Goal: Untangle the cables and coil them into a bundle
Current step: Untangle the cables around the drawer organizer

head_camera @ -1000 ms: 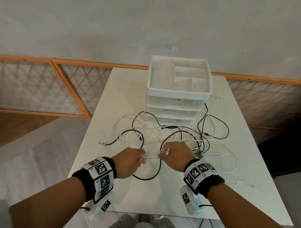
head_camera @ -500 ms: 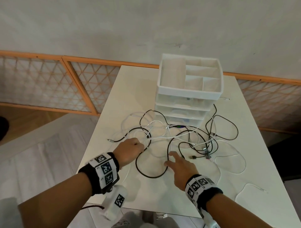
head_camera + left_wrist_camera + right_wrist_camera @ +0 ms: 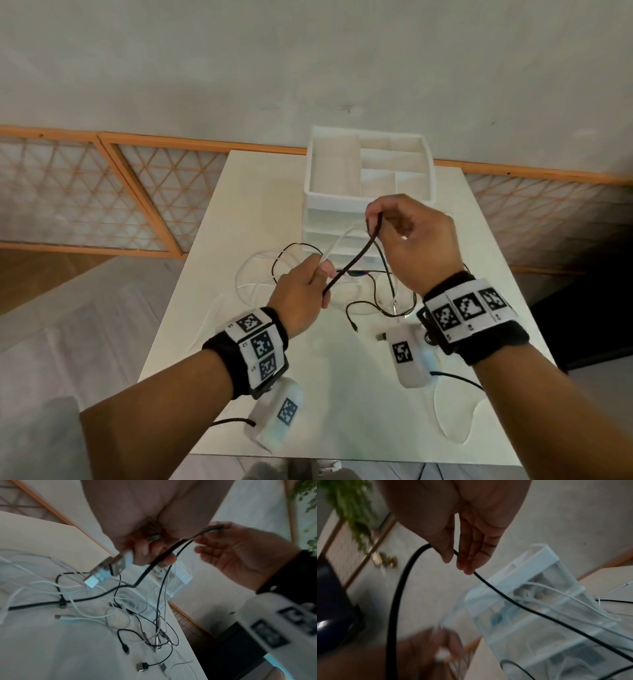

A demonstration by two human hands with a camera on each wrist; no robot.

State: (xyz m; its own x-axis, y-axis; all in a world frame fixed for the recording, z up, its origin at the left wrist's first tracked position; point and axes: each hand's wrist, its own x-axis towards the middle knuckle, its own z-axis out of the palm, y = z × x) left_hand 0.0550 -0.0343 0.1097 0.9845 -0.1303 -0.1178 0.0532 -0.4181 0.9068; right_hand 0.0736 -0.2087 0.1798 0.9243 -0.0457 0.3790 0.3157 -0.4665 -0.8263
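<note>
A thick black cable (image 3: 352,260) stretches taut between my two hands above the table. My right hand (image 3: 375,214) pinches its upper end between thumb and fingers (image 3: 448,555), raised in front of the drawer unit. My left hand (image 3: 320,274) sits lower and to the left, fingers curled round a white cable whose USB plug (image 3: 106,568) sticks out of the fist. The black cable (image 3: 154,563) crosses my left fingertips. A tangle of thin black and white cables (image 3: 376,298) lies on the white table (image 3: 257,205) below both hands, shown also as loose cable loops (image 3: 137,622) in the left wrist view.
A white drawer unit with an open divided top tray (image 3: 342,200) stands at the back middle of the table, its clear drawers (image 3: 539,615) holding more cables. A loose white cable loop (image 3: 455,421) lies near the front right edge. An orange lattice screen (image 3: 102,192) runs behind.
My right hand left the tabletop, took the black cable and rose in front of the drawer unit. My left hand also lifted, still holding the white cable.
</note>
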